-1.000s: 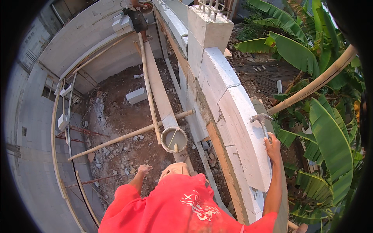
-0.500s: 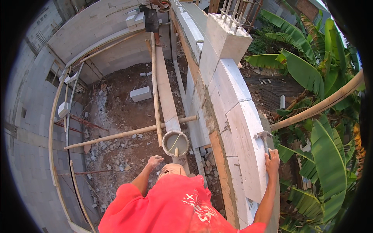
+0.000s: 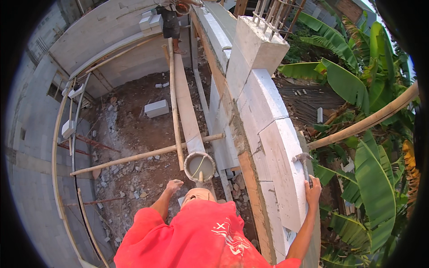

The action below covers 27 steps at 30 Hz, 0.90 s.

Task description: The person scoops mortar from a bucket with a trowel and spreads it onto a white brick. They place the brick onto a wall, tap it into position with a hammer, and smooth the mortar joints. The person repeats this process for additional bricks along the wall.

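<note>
My right hand (image 3: 313, 191) is closed round the handle of a hammer (image 3: 302, 157), whose metal head rests at the top edge of the white block wall (image 3: 288, 134). My left hand (image 3: 173, 186) hangs beside my body over the ground, fingers loosely stretched, with nothing seen in it. Just ahead and to its right stands a round bucket (image 3: 186, 166) of grey wet mix. A wooden handle and a thin yellowish strip show inside the bucket.
A plank (image 3: 184, 96) and bamboo poles (image 3: 147, 154) span the rubble-strewn ground below. Another person (image 3: 171, 27) stands at the plank's far end. A concrete column (image 3: 261, 44) with bare rebar rises from the wall. A bamboo pole (image 3: 371, 118) and banana leaves (image 3: 375, 192) lie right.
My view has shifted slightly, so the scene sits a little further left. My left hand has drifted slightly left; my right hand keeps the hammer at the same spot on the wall.
</note>
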Available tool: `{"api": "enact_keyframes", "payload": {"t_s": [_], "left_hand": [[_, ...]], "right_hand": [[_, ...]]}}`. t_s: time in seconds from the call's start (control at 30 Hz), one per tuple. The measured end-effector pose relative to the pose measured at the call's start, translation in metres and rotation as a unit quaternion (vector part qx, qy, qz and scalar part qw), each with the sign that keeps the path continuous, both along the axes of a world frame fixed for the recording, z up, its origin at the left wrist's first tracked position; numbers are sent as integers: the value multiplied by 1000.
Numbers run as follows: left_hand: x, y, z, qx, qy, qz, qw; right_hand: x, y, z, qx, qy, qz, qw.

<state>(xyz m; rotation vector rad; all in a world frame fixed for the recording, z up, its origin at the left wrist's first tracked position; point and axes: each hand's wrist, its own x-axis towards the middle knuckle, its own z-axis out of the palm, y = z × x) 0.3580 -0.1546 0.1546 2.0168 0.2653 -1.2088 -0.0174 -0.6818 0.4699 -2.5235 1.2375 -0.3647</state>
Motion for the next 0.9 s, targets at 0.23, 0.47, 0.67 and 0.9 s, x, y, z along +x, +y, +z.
{"api": "enact_keyframes", "payload": {"t_s": [0.23,0.47,0.67,0.9], "left_hand": [[-5,-9,-1,0,28,21,999],[17,-29,-6,-34,8,17,999],[43,-35,-18,-47,31,21,998],[51,-39,-23,-41,37,12,998]], "right_hand": [[0,1,-8,-19,-27,-1,999],[-2,-1,-15,-40,-34,-8,999],[3,0,-7,-32,-11,-11,999],[0,-3,-11,-46,13,-17,999]]}}
